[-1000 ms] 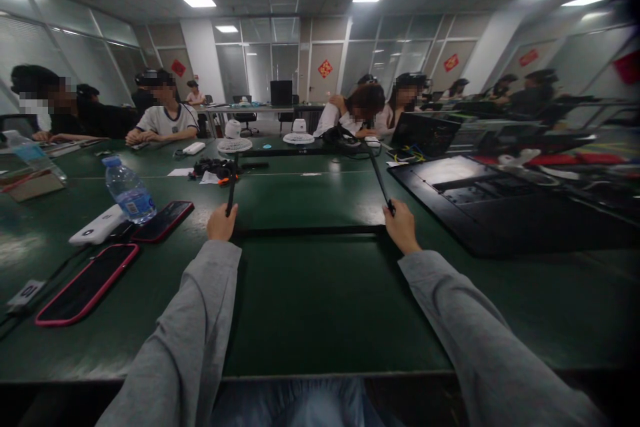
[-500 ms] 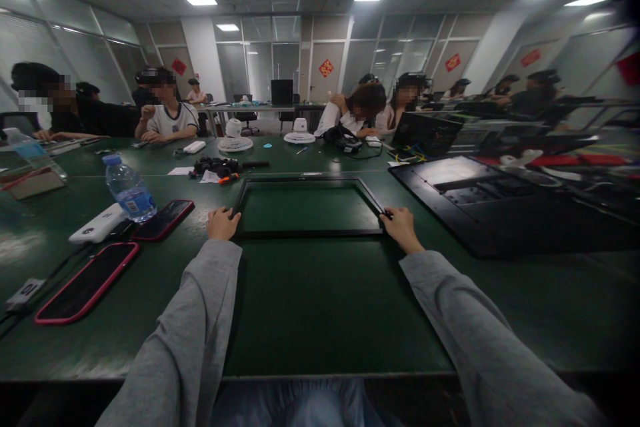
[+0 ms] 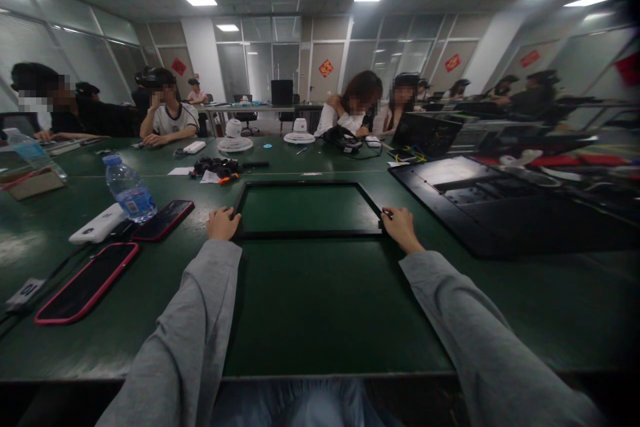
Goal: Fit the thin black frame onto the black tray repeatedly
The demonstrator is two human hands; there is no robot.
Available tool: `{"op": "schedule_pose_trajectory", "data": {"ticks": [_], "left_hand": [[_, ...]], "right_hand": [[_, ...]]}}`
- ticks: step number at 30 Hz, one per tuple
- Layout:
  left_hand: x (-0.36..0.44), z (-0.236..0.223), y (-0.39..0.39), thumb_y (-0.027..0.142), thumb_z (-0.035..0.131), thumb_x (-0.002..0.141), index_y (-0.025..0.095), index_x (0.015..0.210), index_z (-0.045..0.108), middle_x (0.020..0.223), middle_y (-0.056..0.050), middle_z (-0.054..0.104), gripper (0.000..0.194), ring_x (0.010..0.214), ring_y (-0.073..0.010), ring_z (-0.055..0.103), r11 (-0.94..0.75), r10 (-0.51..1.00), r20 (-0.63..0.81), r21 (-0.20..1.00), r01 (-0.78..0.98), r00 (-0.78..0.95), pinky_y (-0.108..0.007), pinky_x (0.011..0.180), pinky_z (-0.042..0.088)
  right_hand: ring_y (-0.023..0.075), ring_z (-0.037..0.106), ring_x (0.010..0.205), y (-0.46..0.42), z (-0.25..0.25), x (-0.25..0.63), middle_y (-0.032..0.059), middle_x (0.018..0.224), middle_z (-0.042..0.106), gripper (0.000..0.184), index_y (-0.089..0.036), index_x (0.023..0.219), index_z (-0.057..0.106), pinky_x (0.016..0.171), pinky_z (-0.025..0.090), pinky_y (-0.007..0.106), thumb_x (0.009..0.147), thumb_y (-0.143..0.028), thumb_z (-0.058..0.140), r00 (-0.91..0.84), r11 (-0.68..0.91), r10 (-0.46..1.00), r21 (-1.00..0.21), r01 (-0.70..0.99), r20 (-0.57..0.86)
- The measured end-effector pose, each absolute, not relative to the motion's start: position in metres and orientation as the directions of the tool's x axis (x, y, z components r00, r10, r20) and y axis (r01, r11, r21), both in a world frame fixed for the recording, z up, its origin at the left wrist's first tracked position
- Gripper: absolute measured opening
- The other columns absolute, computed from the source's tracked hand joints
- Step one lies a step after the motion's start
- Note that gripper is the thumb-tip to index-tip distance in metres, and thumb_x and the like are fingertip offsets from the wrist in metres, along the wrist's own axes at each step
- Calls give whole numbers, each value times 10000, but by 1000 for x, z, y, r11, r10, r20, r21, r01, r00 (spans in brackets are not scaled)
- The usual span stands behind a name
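A thin black rectangular bezel (image 3: 310,234), like the front frame of a monitor, is on the green table (image 3: 330,307) in front of me. Through its open middle the tabletop shows. My left hand (image 3: 223,223) is closed around its left side near the front corner. On the opposite side, my right hand (image 3: 399,225) grips the right edge, thumb on the inner side. Most of my fingertips are hidden behind the bezel or the hands themselves. To the right of my right hand lies a large black panel (image 3: 480,213), apart from the bezel.
Left of my arm are a water bottle (image 3: 129,188), a white power bank (image 3: 99,223) and two red-edged phones (image 3: 90,283). Beyond the bezel sit a black cable bundle (image 3: 215,167) and two small white fans (image 3: 235,144). Several people sit across the table.
The bezel's far edge has dropped slightly, so it lies flatter; my hands stay at its sides. Across the table, one person has raised their head and another has brought a hand to their face.
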State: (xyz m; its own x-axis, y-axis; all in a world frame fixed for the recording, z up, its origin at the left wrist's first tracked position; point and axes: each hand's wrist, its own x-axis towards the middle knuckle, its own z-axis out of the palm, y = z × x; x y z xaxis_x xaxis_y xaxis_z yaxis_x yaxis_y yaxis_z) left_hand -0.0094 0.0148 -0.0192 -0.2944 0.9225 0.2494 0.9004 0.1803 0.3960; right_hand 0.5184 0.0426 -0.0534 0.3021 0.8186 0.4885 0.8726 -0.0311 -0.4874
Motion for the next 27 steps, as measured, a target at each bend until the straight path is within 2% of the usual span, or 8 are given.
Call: {"op": "schedule_pose_trajectory", "data": {"ticks": [7,11,16,22,27], "left_hand": [[-9,-18,15,393,518,924,308,1312,643,1427,-76,567,416,1337,-341,435,145,910,297,429,892,-290,-521,1050,409],[-8,-17,13,398,491,936,313,1317,645,1394,-76,596,420,1316,-340,458,139,924,268,432,891,-274,-514,1054,401],[-5,-14,10,425,466,943,324,1355,610,1421,-74,574,448,1343,-344,428,162,930,240,411,897,-278,-539,1071,373],[-3,-12,9,457,414,972,292,1333,630,1434,-78,561,452,1344,-332,417,121,916,298,436,892,-269,-540,1065,387],[2,-9,8,500,476,948,285,1307,644,1411,-82,577,450,1335,-325,416,8,925,337,442,897,-175,-539,1048,400]], "right_hand": [[291,561,966,42,-49,517,145,921,641,412,-125,1088,721,947,434,467,810,-269,453,300,-18,825,-509,861,478],[258,584,891,38,-46,514,137,968,665,399,-133,1072,730,939,449,435,800,-271,472,229,39,833,-466,884,504],[255,608,928,34,-46,513,137,1047,688,453,-138,1144,720,908,468,412,762,-218,490,196,40,848,-430,902,492],[263,633,986,35,-47,515,129,1080,711,453,-162,1142,719,917,478,411,753,-185,486,232,47,849,-506,861,474],[264,636,932,35,-46,514,145,1027,709,404,-148,1135,686,914,480,435,805,-301,511,295,84,804,-591,802,516]]}}
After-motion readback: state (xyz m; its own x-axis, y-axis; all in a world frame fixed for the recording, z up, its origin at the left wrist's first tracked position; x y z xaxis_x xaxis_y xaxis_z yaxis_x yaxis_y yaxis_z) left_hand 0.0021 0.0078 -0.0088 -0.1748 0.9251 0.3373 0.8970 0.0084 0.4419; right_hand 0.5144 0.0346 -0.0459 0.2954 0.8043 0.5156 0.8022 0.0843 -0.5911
